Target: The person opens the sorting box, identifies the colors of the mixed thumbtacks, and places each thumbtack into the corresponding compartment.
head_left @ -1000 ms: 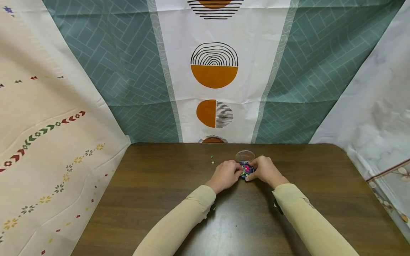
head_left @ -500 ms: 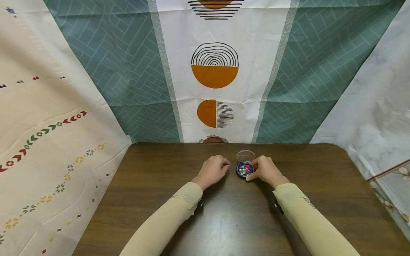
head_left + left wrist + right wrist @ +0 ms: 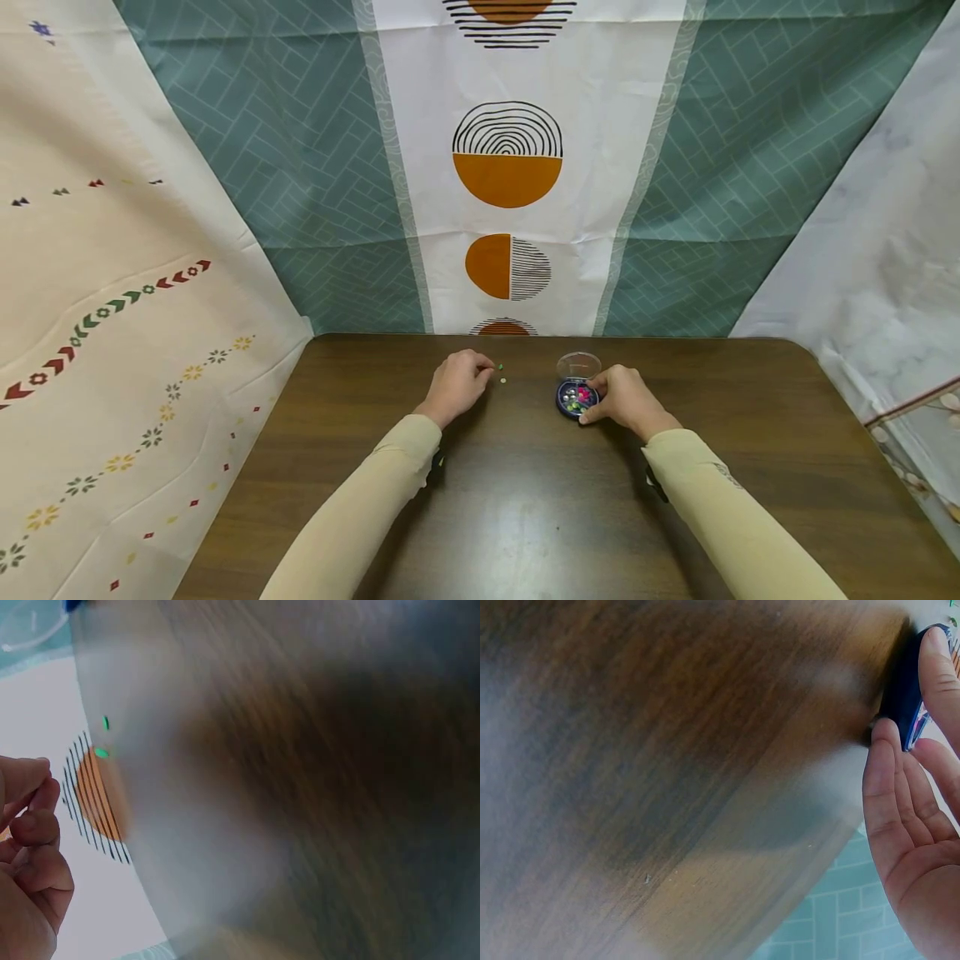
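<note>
My right hand [image 3: 626, 402] holds the right side of a small round dark-blue case [image 3: 561, 407], thumb at the near edge and fingers at the far side. The case's clear lid [image 3: 578, 364] stands raised at the back. Pink, yellow-green and silvery little pieces lie in separate areas inside. In the right wrist view the thumb and fingers are on the dark-blue case [image 3: 904, 694]. To the left, my left hand [image 3: 455, 385] hovers with loosely curled fingers, nothing visible in them. Just right of its fingertips lie a tiny green piece [image 3: 501, 367] and a paler one [image 3: 503, 381].
Both hands are over a brown wooden table [image 3: 510, 517]. A patterned cloth [image 3: 517, 275] hangs along its back edge. A light embroidered cloth [image 3: 135, 375] hangs at the left and a whitish one [image 3: 862, 292] at the right. One tiny dark speck [image 3: 557, 527] lies nearer the front.
My left hand has moved left from the case, past the two tiny pieces, to their left side. My right hand keeps hold of the case, which stays in place.
</note>
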Available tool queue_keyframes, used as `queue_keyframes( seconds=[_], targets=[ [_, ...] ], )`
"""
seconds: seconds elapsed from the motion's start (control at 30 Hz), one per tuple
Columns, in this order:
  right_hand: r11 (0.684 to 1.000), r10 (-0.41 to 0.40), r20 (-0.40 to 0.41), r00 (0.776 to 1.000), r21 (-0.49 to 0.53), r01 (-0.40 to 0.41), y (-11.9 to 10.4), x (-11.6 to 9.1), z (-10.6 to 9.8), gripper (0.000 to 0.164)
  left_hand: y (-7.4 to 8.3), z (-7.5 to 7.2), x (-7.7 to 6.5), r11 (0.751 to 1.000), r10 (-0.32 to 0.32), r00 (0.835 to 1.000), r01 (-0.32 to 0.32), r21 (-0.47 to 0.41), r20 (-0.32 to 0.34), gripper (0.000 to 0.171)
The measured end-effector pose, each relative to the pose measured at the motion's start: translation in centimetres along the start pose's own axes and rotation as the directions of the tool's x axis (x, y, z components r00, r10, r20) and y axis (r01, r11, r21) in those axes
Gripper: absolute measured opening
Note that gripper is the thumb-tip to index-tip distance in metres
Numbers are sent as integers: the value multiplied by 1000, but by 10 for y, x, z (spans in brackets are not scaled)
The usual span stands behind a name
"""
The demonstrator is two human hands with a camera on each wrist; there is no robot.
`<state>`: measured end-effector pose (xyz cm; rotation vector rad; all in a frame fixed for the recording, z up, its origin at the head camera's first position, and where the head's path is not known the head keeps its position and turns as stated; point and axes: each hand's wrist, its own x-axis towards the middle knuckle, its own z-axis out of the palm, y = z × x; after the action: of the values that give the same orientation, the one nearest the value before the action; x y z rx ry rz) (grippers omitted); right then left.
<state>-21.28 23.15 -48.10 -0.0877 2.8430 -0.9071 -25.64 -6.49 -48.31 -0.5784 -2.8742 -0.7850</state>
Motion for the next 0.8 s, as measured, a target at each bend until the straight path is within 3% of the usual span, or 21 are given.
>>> queue_keyframes(
  seconds=[0.3, 0.6, 0.8],
  targets=[
    [1000, -3, 1, 1000, -5, 3, 1, 3, 1, 72, -9, 6, 14, 998, -34, 999, 32, 62, 31, 15],
    [1000, 4, -1, 1000, 2, -4, -1, 2, 0, 70, -7, 11, 28, 978, 35, 996, -52, 202, 86, 17],
    [1000, 10, 1, 1000, -2, -10, 0, 1, 1, 70, -4, 14, 35, 967, 39, 989, -72, 244, 139, 18]
  ],
)
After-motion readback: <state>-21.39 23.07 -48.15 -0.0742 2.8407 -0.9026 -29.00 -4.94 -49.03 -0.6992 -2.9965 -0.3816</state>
